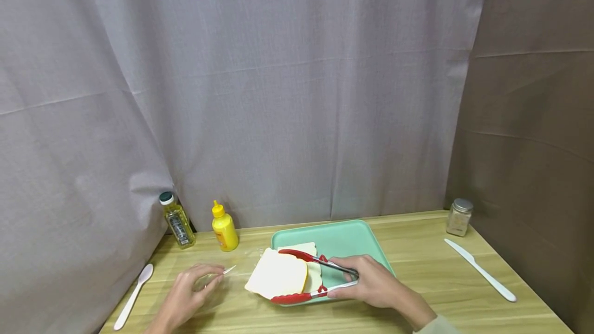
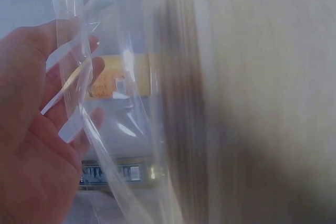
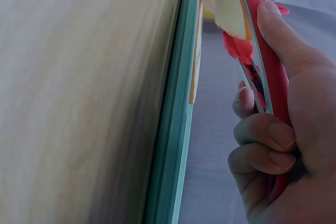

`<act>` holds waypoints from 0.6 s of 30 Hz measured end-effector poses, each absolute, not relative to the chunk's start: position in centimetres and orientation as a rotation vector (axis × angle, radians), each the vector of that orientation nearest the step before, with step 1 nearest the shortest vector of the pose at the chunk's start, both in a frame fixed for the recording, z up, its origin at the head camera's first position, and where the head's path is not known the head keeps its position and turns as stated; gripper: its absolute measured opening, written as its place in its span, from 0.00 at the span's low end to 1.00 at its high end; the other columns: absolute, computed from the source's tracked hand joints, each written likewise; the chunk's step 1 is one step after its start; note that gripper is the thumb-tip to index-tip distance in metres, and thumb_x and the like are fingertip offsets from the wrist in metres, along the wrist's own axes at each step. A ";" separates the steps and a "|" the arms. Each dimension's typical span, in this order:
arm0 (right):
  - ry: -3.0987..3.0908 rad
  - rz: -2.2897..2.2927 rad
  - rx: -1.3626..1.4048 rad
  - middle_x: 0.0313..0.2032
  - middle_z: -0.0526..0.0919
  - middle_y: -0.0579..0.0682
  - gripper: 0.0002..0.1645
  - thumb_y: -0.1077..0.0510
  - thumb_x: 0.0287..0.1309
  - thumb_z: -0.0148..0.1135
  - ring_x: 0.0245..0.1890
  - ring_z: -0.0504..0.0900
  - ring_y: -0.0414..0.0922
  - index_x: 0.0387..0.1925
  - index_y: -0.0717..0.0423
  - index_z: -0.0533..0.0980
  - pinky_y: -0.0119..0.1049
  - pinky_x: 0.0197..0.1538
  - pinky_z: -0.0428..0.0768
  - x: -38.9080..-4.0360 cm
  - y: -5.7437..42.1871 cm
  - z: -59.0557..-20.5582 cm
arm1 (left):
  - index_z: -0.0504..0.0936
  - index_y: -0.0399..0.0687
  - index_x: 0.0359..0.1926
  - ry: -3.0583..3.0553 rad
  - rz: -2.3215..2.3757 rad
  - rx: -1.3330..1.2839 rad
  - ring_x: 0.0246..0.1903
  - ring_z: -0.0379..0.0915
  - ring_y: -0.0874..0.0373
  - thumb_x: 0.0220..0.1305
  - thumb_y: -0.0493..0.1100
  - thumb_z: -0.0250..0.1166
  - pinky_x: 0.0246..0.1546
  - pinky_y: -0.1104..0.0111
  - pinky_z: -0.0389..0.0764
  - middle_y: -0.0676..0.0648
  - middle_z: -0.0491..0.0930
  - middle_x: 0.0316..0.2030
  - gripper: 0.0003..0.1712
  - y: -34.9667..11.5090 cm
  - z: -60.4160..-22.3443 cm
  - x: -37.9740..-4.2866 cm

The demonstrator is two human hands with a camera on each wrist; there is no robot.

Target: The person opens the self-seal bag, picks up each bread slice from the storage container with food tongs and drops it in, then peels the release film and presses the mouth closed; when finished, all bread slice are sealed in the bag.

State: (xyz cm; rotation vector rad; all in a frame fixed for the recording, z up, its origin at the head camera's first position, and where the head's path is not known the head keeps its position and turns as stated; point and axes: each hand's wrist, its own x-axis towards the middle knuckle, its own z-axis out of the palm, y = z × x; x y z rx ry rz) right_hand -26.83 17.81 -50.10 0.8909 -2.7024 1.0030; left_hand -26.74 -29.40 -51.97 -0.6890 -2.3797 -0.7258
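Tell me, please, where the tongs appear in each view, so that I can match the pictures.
Head: tongs in the lower middle, held by the right hand around bread.
Left wrist: not in the picture.
Right wrist: tongs in the upper right, reaching the top edge.
Shared landmark: the wooden table, visible in all three.

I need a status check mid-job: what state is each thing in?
Left hand: pinching clear plastic
Clear plastic: held at its edge
Right hand: gripping tongs
Tongs: squeezed around one bread slice
Held bread slice: raised
Other bread slice: lying on tray
Tray: flat on table
Oil bottle: upright, capped
Yellow bottle: upright; nozzle opening unclear
Jar: upright, lidded
Spoon, knife: lying down
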 end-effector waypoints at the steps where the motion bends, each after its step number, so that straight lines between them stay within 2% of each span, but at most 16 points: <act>1: -2.699 0.979 0.887 0.25 0.73 0.36 0.40 0.26 0.52 0.79 0.28 0.69 0.27 0.62 0.39 0.85 0.24 0.32 0.71 -26.8 17.7 -50.1 | 0.93 0.56 0.43 -2.382 -0.727 -0.689 0.48 0.91 0.57 0.56 0.33 0.83 0.52 0.53 0.92 0.57 0.93 0.47 0.17 -29.4 -52.0 -26.7; 3: -2.693 0.938 0.878 0.25 0.75 0.36 0.41 0.24 0.51 0.79 0.29 0.69 0.27 0.62 0.36 0.85 0.23 0.31 0.69 -26.8 17.5 -50.0 | 0.93 0.56 0.43 -2.389 -0.724 -0.685 0.48 0.91 0.57 0.56 0.33 0.83 0.52 0.53 0.92 0.57 0.93 0.48 0.17 -29.4 -52.0 -26.7; 10: -2.704 0.978 0.921 0.25 0.71 0.31 0.44 0.24 0.51 0.78 0.29 0.69 0.27 0.65 0.39 0.84 0.22 0.30 0.66 -26.9 16.6 -50.1 | 0.93 0.56 0.44 -2.416 -0.713 -0.675 0.50 0.91 0.54 0.57 0.35 0.83 0.53 0.51 0.92 0.53 0.93 0.50 0.16 -29.4 -51.9 -26.7; 18: -2.725 1.151 1.009 0.24 0.71 0.32 0.41 0.29 0.56 0.78 0.26 0.68 0.26 0.65 0.43 0.84 0.23 0.31 0.72 -27.8 15.8 -51.0 | 0.94 0.57 0.47 -2.447 -0.698 -0.701 0.52 0.91 0.52 0.60 0.36 0.81 0.55 0.50 0.91 0.50 0.93 0.53 0.16 -29.5 -52.0 -26.7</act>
